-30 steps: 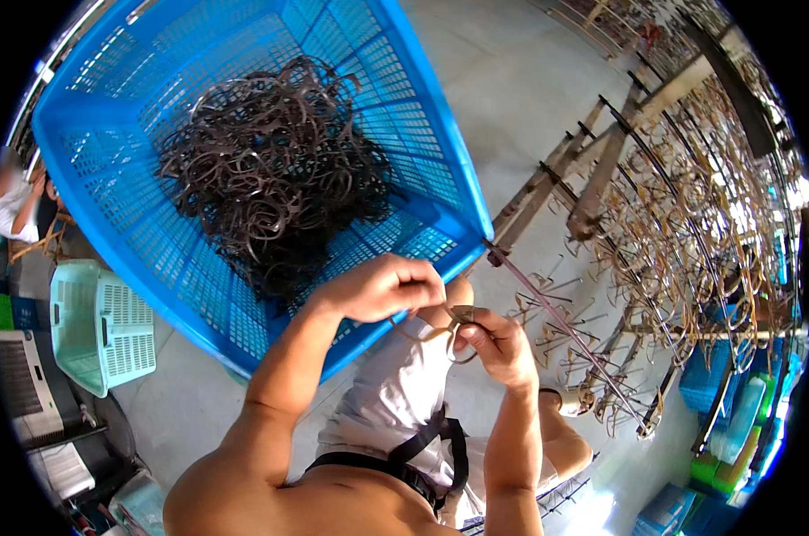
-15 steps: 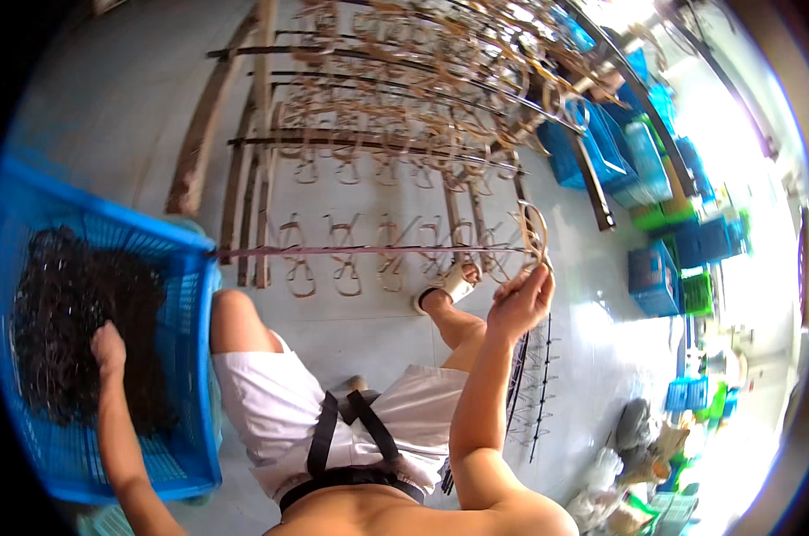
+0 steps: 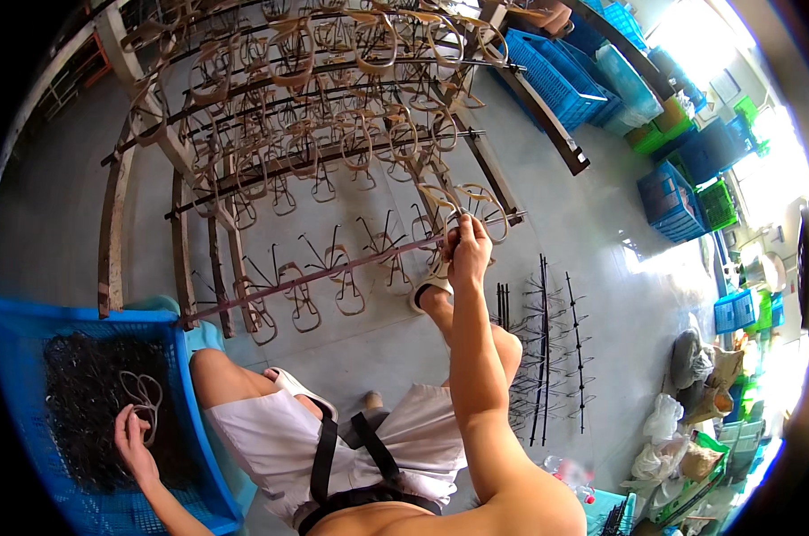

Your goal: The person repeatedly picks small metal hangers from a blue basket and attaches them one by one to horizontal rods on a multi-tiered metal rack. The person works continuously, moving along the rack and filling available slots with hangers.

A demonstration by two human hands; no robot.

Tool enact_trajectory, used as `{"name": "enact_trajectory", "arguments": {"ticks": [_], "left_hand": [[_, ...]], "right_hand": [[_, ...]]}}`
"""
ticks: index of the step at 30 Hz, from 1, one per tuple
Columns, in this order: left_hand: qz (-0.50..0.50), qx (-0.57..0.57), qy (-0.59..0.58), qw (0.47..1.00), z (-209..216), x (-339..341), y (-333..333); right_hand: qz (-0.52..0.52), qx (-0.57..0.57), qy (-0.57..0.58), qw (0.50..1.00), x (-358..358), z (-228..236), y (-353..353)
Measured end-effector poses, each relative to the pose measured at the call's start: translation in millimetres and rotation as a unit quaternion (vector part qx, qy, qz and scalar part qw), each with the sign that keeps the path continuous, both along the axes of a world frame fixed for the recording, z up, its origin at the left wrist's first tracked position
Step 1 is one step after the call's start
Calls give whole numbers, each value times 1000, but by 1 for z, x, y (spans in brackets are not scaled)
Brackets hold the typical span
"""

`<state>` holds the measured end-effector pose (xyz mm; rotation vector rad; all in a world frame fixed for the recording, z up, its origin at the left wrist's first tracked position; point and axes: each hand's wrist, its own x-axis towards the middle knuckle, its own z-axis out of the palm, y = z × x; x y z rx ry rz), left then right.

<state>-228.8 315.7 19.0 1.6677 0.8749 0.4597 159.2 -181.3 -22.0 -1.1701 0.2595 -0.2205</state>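
My right hand (image 3: 469, 250) pinches a brown eyeglass frame (image 3: 489, 198) at the right end of a long reddish rod (image 3: 311, 279). Along this rod hang several more eyeglass frames (image 3: 298, 293), some with thin dark temples pointing up. At the left, my left hand (image 3: 137, 448) is over a blue basket (image 3: 212, 478). A pale, looped eyeglass frame (image 3: 143, 390) is at its fingertips and seems held between thumb and fingers. Beneath it, a tangled heap of thin black pieces (image 3: 83, 447) fills much of the basket; what they are I cannot make out.
Ahead stands a rack with wooden posts (image 3: 112, 232) and rows of hanging eyeglass frames. Dark rods with thin prongs (image 3: 545, 348) are right of my legs. Blue crates (image 3: 556, 80) and a bin (image 3: 671, 204) line the right side, with plastic bags (image 3: 662, 438) lower down.
My view has turned, so the rack and basket shift in the picture. My left hand has come up from the black heap, with a pale frame at its fingers. My right hand still pinches a frame.
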Motion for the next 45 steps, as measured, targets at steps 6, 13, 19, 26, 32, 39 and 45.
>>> {"name": "enact_trajectory", "arguments": {"ticks": [6,13,19,26,32,39,45], "left_hand": [[-93,-85,-106,986,31,11,-39],[-211,-165,-161,950,38,36,-84],[-191,-220,-180,940,33,45,-111],[-221,-232,-161,933,31,59,-124],[-224,-249,-152,930,33,63,-130],[-240,-249,-132,929,34,68,-133],[-246,-273,-130,921,34,74,-144]], "right_hand": [[26,74,43,996,1,10,0],[-20,-60,41,997,-18,23,28],[-47,27,53,997,-11,7,1],[-4,158,63,985,-5,-1,2],[2,157,74,985,0,8,4],[7,136,70,988,-3,11,5],[26,112,52,992,-11,8,7]]}}
